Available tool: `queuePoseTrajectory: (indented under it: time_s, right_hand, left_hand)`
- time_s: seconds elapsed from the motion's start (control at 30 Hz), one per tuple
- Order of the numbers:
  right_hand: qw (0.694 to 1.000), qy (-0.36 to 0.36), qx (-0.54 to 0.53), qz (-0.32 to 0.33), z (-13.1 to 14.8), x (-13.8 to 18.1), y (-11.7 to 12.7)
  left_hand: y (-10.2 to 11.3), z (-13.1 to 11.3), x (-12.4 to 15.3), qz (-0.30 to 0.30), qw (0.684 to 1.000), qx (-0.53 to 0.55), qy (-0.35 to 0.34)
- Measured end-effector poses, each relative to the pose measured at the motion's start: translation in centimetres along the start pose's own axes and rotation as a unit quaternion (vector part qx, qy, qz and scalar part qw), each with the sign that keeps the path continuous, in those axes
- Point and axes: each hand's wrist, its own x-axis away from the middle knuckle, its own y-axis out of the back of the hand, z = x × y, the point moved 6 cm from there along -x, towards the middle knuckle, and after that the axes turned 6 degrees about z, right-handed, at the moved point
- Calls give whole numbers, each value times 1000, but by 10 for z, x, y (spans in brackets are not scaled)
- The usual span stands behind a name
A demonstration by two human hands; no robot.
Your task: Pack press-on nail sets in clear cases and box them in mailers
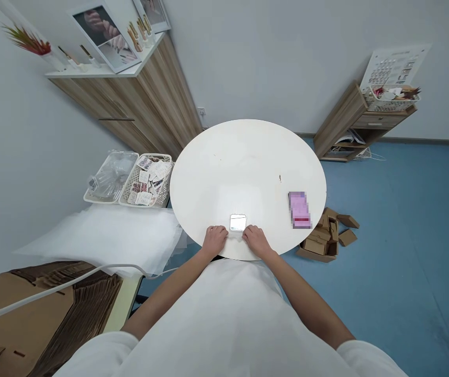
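Observation:
A small clear plastic box (237,222) lies near the front edge of the round white table (248,157). My left hand (214,239) rests on the table just left of the box, fingers curled. My right hand (254,240) rests just right of it, fingers curled and touching the box's lower corner. Both hands seem to pinch something thin and white under the box, but I cannot make it out. A pink, blurred flat item (300,209) lies at the table's right side.
Two white baskets (128,180) of plastic and small cards sit on a covered bench at left. Flat cardboard (52,309) is stacked at lower left. Small cardboard boxes (326,235) lie on the blue floor. Wooden cabinets stand against the walls.

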Motion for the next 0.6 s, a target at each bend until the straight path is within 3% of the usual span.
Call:
queuePoseTrajectory:
  time_s: [0.2,0.43,0.6]
  right_hand:
    - [1000,27,9,-14,-2,21,3]
    - [997,-78,-28,4,-15,0,11]
    - [987,-151,-52,-9,-24,-13,13]
  left_hand:
    - [-1,7,1,11,999,39,9]
    - [12,30,-18,74,987,118,75]
    - [13,44,-33,70,982,109,136]
